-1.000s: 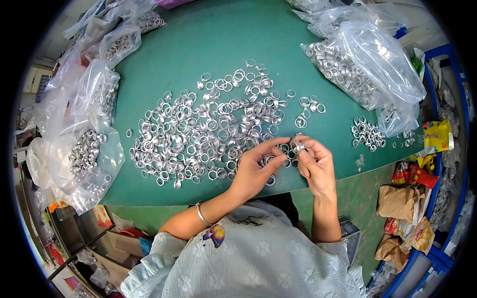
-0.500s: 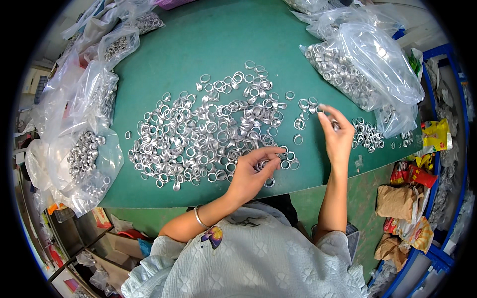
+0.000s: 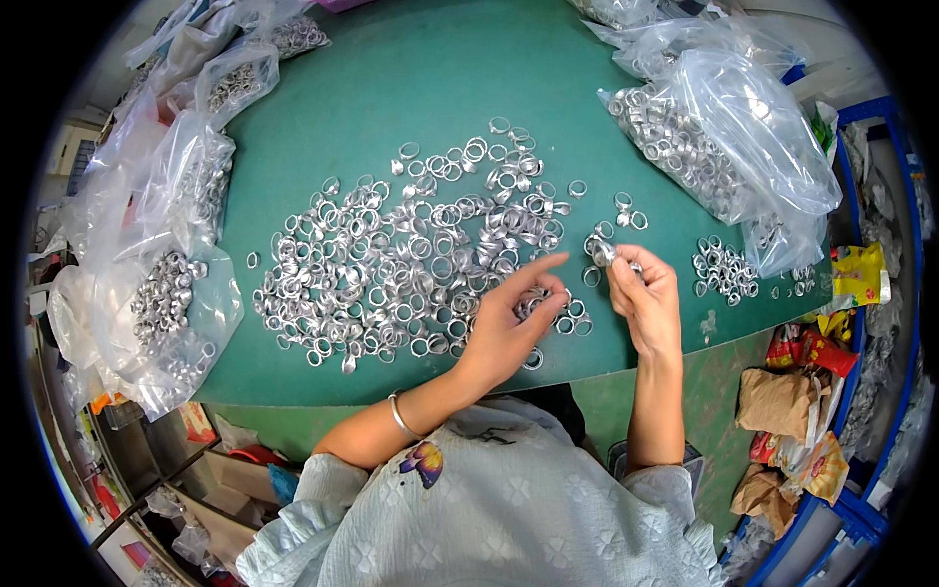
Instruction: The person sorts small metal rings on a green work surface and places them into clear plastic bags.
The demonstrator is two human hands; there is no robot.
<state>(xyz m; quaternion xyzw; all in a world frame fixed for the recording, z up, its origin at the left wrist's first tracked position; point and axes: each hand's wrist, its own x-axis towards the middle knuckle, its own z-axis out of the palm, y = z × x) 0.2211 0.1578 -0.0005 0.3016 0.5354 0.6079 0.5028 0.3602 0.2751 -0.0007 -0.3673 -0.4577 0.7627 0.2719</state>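
Pinching silver rings (image 3: 601, 250) in R hand (image 3: 648, 301) grip, thumb to index, R of big loose pile (image 3: 372, 274) on green tabletop (image 3: 411, 88). Could drop one w/ too loose a pinch on prob-slick metal; might then lose it among lookalike strays (image 3: 626, 207) just beyond. Holding R forearm (image 3: 655, 406) near-vertical in view, hand aimed up-L. Holding L hand (image 3: 501, 338) grip spread, thumb & index apart, index extended over pile's near-R edge; can't tell if touching.

Fingers of the right hand (image 3: 649, 306) partly hide the pinched rings (image 3: 603, 251), their count unclear; whether the left hand (image 3: 497, 336) grips silver rings (image 3: 531, 300) between its thumb and forefinger cannot be told; far beyond its fingertips, the upper edge crops a purple item (image 3: 342, 4).
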